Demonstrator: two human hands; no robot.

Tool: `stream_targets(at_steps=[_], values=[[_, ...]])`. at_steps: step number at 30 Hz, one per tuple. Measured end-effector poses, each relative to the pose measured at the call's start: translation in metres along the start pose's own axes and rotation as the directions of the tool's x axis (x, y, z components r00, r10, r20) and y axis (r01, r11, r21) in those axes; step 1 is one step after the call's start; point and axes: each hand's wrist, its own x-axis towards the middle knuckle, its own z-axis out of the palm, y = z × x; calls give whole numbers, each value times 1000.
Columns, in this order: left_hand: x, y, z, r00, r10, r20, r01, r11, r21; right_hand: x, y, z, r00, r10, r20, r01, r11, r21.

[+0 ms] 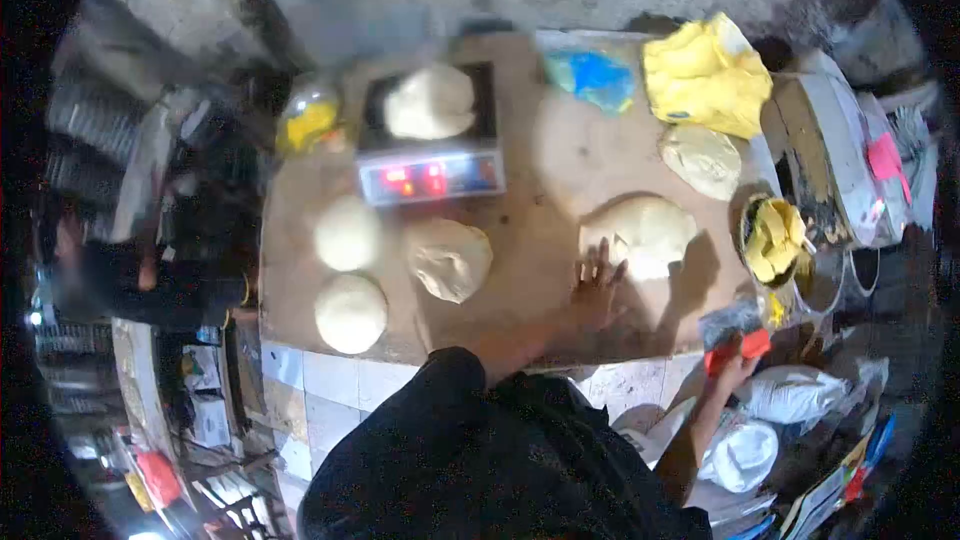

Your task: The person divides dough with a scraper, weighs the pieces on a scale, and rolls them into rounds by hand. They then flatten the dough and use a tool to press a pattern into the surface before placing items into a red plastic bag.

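Left hand [598, 285]: flat on the table [530, 270], fingers spread, nothing gripped. Fingertips touch the near-left edge of the big dough lump [642, 232].

Right hand [735, 362]: off the near-right table edge, closed around a red object [742, 346]. It's too blurred to tell what it is. Hands are well apart.

Key relation: the dough lump lies just ahead and slightly right of the left hand. Its long axis runs roughly left-right across the table. The left hand is clearly the nearer one; the right is separated from the dough by the table corner.

Further out:
- flattened dough piece [450, 258] left of the left forearm
- two round dough balls [347, 232] [350, 312] further left, one behind the other
- scale [432, 176] at the far side, red display lit, dough ball [430, 100] on its platform
- smaller dough piece [700, 160] beyond the big lump
- yellow bag [707, 75] and blue bag [595, 78] at the far edge
- pot of yellow stuff [775, 240] just right of the lump
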Motion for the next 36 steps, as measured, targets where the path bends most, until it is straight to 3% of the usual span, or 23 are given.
stream_targets(at_steps=[4, 6, 7, 9, 10, 13, 15, 16, 17, 19, 21, 22, 23, 24, 25, 26, 28, 31, 32, 33, 34, 35, 36], values=[[-26, 12, -16, 961, 43, 273, -20, 996, -87, -1, 16, -74, 994, 104, -36, -102, 993, 60], [-35, -17, 3, 964, -35, 264, 43, 999, -24, -31, 45, -35, 985, -58, 163, 112, 931, -349], [-38, -33, 3, 967, -122, 225, 117, 992, 38, -60, 59, 9, 910, -172, 378, 405, 574, -712], [-31, -42, -62, 966, -153, 207, 160, 987, -19, -87, 92, 49, 933, 2, 361, 270, 660, -701], [-31, -70, -72, 974, -181, 138, 212, 942, -262, -88, 104, 56, 926, 4, 378, 280, 664, -693], [-33, -137, -114, 922, -377, -86, 151, 556, -818, -93, 121, 62, 889, 85, 450, 384, 396, -834], [-21, -168, -193, 887, -296, -355, 120, 889, -442, -100, 89, 113, 574, -316, 755, 747, -176, -642], [-16, -182, -228, 841, -194, -504, 134, 979, -153, -94, 97, 140, 563, -320, 762, 754, -178, -632], [-11, -196, -255, 784, -140, -605, 159, 987, -23, -82, 104, 167, 560, -348, 752, 824, 138, -549], [-9, -240, -281, 691, -192, -697, 114, 981, -157, -80, 120, 240, 753, -56, 655, 486, 718, -498], [10, -269, -294, 653, -420, -630, 121, 879, -461, -124, 91, 362, 565, 83, 821, 574, 675, -464], [24, -304, -282, 642, -388, -662, -8, 859, -511, -146, 77, 424, 454, 150, 878, 612, 664, -430], [39, -337, -266, 622, -359, -696, -140, 823, -550, -165, 80, 474, 114, -112, 987, 775, 631, -18], [53, -348, -265, 680, -353, -643, -183, 768, -614, -191, 91, 523, 64, -234, 970, 893, 447, 49], [63, -356, -257, 682, -358, -638, -190, 755, -627, -215, 100, 555, 105, -196, 975, 940, 340, -33], [71, -362, -247, 629, -561, -539, -102, 628, -772, -240, 109, 588, 145, -158, 977, 969, 222, -108], [87, -369, -235, 567, -750, -341, -102, 347, -932, -260, 118, 627, -11, -246, 969, 967, -249, -52], [92, -348, -241, 473, -839, -268, -108, 247, -963, -254, 156, 657, 90, -29, 996, 943, -320, -94], [92, -350, -239, 517, -816, -259, -99, 244, -965, -234, 171, 666, 151, 81, 985, 988, 6, -152], [91, -352, -236, 561, -790, -249, -89, 242, -966, -210, 176, 663, 22, 50, 999, 881, 471, -43], [89, -350, -240, 701, -658, -275, 313, 630, -711, -186, 179, 661, -108, 18, 994, 558, 828, 46], [88, -349, -242, 825, -537, -179, 512, 842, -169, -116, 225, 641, -13, 316, 949, 65, 947, -315], [87, -346, -239, 882, -464, -81, 466, 885, 8, -48, 270, 622, 85, 583, 808, -495, 728, -474]])
